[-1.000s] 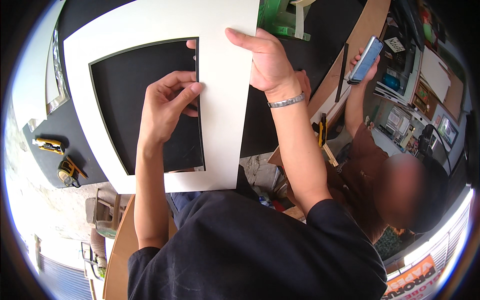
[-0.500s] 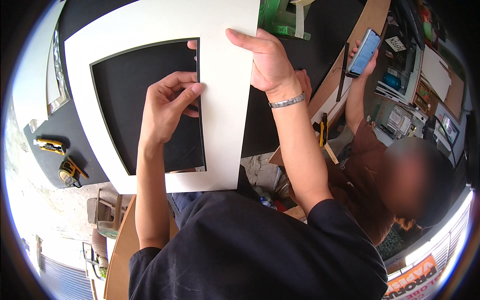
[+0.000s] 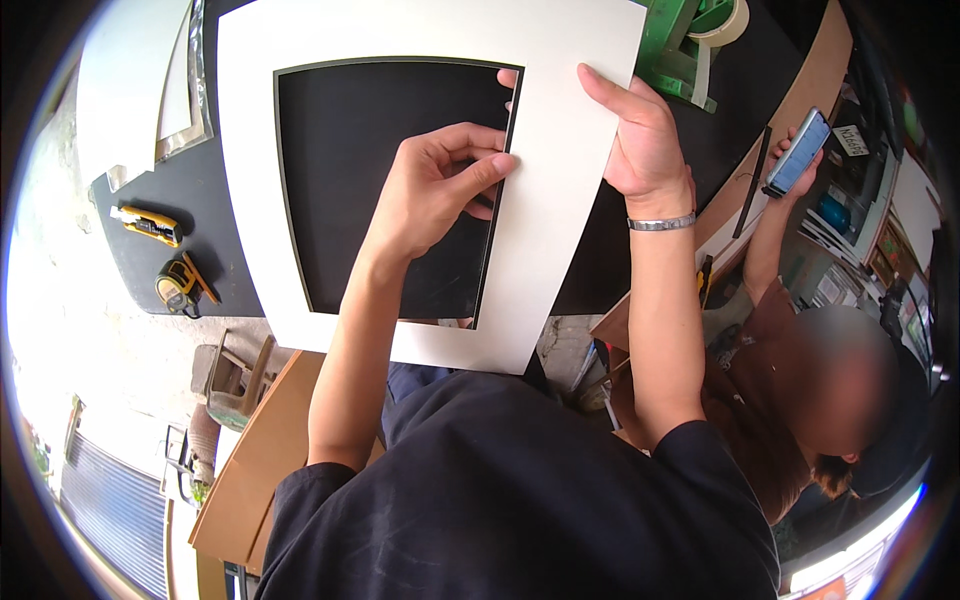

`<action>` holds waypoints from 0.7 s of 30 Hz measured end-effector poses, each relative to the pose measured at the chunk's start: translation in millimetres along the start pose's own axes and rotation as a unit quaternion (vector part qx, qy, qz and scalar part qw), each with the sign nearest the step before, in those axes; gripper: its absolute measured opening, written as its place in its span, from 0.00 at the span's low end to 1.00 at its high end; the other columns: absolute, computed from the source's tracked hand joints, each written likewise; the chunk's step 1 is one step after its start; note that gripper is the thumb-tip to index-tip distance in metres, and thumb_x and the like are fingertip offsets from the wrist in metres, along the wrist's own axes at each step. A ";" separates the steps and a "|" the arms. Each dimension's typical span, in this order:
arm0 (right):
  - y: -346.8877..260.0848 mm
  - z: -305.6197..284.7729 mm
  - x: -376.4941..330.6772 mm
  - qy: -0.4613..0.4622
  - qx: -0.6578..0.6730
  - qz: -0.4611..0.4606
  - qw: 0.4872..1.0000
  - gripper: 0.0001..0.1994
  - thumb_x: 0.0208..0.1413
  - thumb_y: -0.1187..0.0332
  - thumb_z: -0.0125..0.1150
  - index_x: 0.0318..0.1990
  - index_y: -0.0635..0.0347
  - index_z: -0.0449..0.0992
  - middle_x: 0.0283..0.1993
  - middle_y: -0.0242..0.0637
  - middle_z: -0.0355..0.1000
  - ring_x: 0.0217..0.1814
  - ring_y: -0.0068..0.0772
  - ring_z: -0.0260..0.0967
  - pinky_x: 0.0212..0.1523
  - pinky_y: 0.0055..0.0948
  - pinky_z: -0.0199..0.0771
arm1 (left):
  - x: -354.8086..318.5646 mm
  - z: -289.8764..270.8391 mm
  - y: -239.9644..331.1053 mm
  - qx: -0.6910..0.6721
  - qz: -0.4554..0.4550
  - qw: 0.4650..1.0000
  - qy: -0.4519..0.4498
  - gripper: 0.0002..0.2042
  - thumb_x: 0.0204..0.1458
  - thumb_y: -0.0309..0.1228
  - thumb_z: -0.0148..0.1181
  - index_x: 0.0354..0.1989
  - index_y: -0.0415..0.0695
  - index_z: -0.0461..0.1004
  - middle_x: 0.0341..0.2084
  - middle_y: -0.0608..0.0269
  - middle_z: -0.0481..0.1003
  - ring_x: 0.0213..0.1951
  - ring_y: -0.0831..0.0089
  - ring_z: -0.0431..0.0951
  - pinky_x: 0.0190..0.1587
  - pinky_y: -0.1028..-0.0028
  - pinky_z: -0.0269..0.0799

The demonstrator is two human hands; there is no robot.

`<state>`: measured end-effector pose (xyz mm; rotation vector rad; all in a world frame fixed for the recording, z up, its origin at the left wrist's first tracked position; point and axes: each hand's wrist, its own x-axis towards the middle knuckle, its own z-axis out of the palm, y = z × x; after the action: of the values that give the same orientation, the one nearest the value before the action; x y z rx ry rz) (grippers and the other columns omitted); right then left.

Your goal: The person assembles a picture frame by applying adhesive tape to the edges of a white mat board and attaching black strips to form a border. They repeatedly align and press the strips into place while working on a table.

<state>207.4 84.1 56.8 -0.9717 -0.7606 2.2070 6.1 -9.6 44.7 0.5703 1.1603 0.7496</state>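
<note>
A white picture mat board (image 3: 565,170) with a large rectangular window, dark along its cut edge, is held up over the black tabletop. My left hand (image 3: 430,190) reaches across the window and pinches its right inner edge, thumb in front and fingers behind. Around the board's outer right edge, my right hand (image 3: 645,140) is closed, its thumb lying on the white face. The right hand's other fingers are mostly hidden behind the board; fingertips (image 3: 507,78) show through the window's upper right corner.
A yellow utility knife (image 3: 148,225) and a tape measure (image 3: 178,283) lie at the table's left. Far right of the board stands a green tape dispenser (image 3: 670,50). Clear-wrapped white sheets (image 3: 130,90) lie far left. A person at right holds a phone (image 3: 798,152).
The view has shifted, so the scene sits farther right in the picture. Both hands keep the same grip on the mat board.
</note>
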 end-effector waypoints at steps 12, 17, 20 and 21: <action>-1.7 10.2 -1.1 0.022 0.016 -0.011 1.000 0.23 0.70 0.67 0.46 0.65 0.76 0.62 0.58 0.65 0.72 0.60 0.53 0.75 0.58 0.44 0.80 | 0.0 -2.7 -1.4 0.006 0.021 1.000 -0.015 0.13 0.61 0.34 0.65 0.47 0.37 0.80 0.33 0.62 0.82 0.33 0.78 0.82 0.32 0.77 0.82; -1.9 4.5 -1.3 -0.003 0.003 -0.003 1.000 0.24 0.70 0.66 0.46 0.66 0.75 0.61 0.60 0.65 0.70 0.61 0.54 0.74 0.57 0.45 0.80 | -0.3 -2.7 -2.4 0.005 0.024 1.000 -0.014 0.13 0.60 0.34 0.66 0.47 0.37 0.81 0.33 0.62 0.82 0.31 0.78 0.82 0.31 0.77 0.82; -1.9 6.2 -0.6 0.002 0.000 -0.006 1.000 0.24 0.71 0.66 0.46 0.67 0.73 0.60 0.62 0.69 0.67 0.59 0.55 0.74 0.57 0.47 0.81 | -0.6 -3.1 -1.5 0.015 0.023 1.000 -0.014 0.13 0.60 0.34 0.66 0.47 0.38 0.81 0.33 0.62 0.82 0.32 0.78 0.82 0.31 0.77 0.83; -2.0 7.1 -1.0 0.007 -0.003 -0.007 1.000 0.24 0.71 0.66 0.46 0.67 0.73 0.60 0.62 0.69 0.67 0.59 0.55 0.75 0.57 0.47 0.81 | -0.8 -3.2 -1.2 0.019 0.022 0.999 -0.014 0.13 0.60 0.34 0.66 0.47 0.38 0.81 0.33 0.62 0.82 0.32 0.78 0.82 0.31 0.77 0.83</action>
<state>203.0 82.9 62.6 -0.9818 -0.7643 2.1854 3.1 -10.9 43.3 0.6371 1.1407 0.7560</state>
